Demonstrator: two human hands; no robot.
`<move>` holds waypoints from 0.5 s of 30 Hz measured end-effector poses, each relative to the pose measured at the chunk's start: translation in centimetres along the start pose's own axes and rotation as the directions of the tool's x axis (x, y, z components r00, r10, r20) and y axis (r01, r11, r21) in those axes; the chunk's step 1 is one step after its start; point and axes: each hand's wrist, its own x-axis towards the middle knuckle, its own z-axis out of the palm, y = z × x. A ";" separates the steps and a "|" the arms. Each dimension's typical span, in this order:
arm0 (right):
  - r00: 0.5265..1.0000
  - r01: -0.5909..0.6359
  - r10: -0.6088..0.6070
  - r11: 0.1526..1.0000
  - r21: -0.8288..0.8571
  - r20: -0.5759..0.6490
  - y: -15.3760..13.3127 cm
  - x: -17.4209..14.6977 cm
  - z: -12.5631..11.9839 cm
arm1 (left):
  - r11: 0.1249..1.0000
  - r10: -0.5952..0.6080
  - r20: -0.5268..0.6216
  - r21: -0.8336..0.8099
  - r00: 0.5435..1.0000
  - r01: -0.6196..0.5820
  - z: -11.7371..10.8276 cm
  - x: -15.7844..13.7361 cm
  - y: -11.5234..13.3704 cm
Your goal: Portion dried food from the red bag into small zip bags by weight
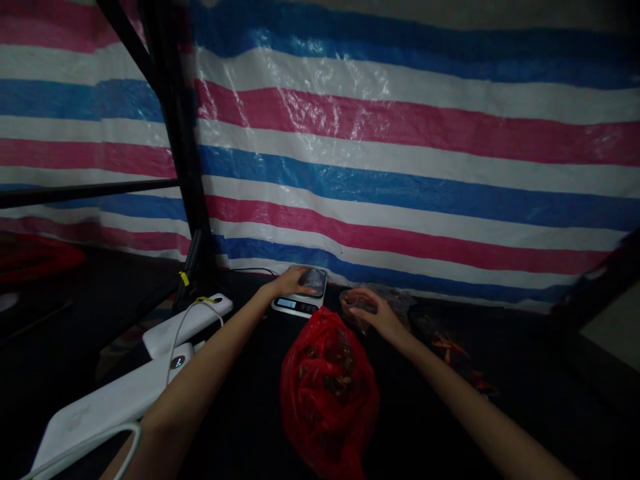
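A small digital kitchen scale [299, 307] with a lit display stands by the striped sheet. My left hand [293, 281] reaches over its weighing plate, thumb and fingers curled around a clear plastic container [314, 280]; its contents are too dim to tell. To the right of the scale, my right hand [373, 310] grips a small clear cup [346, 301] with a round rim, and a little brown stuff shows inside. Between my forearms lies a red plastic bag [327, 393], gathered at the top, with dried brown pieces showing through.
Two white power banks [115, 400] with white cables lie beside my left forearm. Behind my right hand is a clear plastic bag [395, 300]; reddish dried pieces [450, 345] lie further right. A black metal frame [175, 113] and striped plastic sheet [400, 127] bound the dark table.
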 end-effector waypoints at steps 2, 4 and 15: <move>1.000 0.018 -0.019 0.999 -0.046 -0.022 0.4 1.8 -0.1 | 0.998 0.004 -0.044 -0.054 0.999 -0.007 0.7 0.4 0.6; 0.999 0.026 -0.031 0.994 -0.110 -0.045 0.7 3.5 -0.3 | 0.988 0.003 -0.106 -0.153 0.994 -0.019 1.0 0.6 1.3; 0.905 0.352 -0.384 0.439 -0.826 0.181 -4.9 8.8 -0.7 | 0.497 -0.065 -0.108 -0.865 0.992 -0.062 -0.6 0.4 3.7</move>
